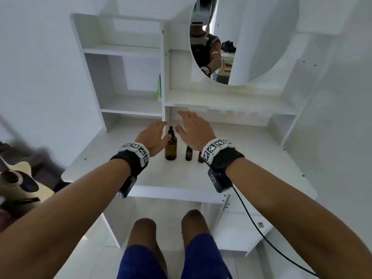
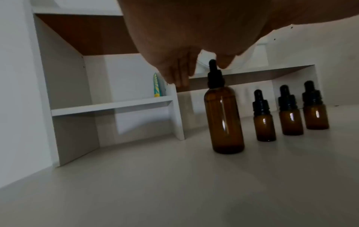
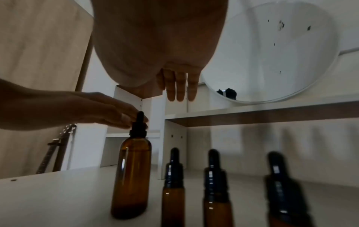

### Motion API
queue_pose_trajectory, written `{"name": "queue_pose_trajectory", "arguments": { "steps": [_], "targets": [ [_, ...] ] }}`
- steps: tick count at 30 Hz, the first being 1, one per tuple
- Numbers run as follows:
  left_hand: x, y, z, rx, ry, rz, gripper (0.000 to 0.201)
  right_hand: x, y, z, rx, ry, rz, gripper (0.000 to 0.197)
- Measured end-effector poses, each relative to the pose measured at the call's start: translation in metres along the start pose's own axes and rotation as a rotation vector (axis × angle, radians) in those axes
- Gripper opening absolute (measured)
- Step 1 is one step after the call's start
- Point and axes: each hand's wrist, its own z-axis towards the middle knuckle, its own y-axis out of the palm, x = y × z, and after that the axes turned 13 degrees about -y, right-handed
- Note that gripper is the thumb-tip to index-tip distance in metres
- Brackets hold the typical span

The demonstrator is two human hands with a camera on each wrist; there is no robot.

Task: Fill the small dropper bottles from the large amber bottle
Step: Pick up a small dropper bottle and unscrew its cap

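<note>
Left hand [image 1: 154,137] (fingers straight) touches the large amber bottle's [image 1: 171,150] dropper cap; right hand [image 1: 193,130] hovers, spread.

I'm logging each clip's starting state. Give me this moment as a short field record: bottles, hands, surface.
large bottle: tall amber glass bottle with black dropper cap, upright, closed
small bottles: three small amber dropper bottles, capped, in a row to its right
left hand: left hand open, at the tall bottle's cap; contact unclear
right hand: right hand open, above the bottles, holding nothing
surface: white desk top
</note>
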Motion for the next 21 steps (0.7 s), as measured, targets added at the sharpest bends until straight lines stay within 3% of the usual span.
{"name": "queue_pose_trajectory", "arguments": {
  "steps": [4,8,13,21],
  "targets": [
    [-0.006,0.005,0.008,-0.167,-0.014,-0.070,0.056,-0.003,0.009,0.017,-0.111,0.044,0.037,0.042],
    [-0.011,0.013,0.017,-0.222,-0.073,-0.173,0.076,-0.002,0.016,0.028,-0.227,0.054,0.081,0.036],
    [-0.012,0.023,0.025,-0.241,-0.086,-0.238,0.037,-0.001,0.021,0.041,-0.319,0.062,0.178,0.027],
    [-0.020,0.024,0.031,-0.287,-0.057,-0.272,0.037,0.014,0.016,0.050,-0.383,-0.036,0.298,0.017]
  ]
}}
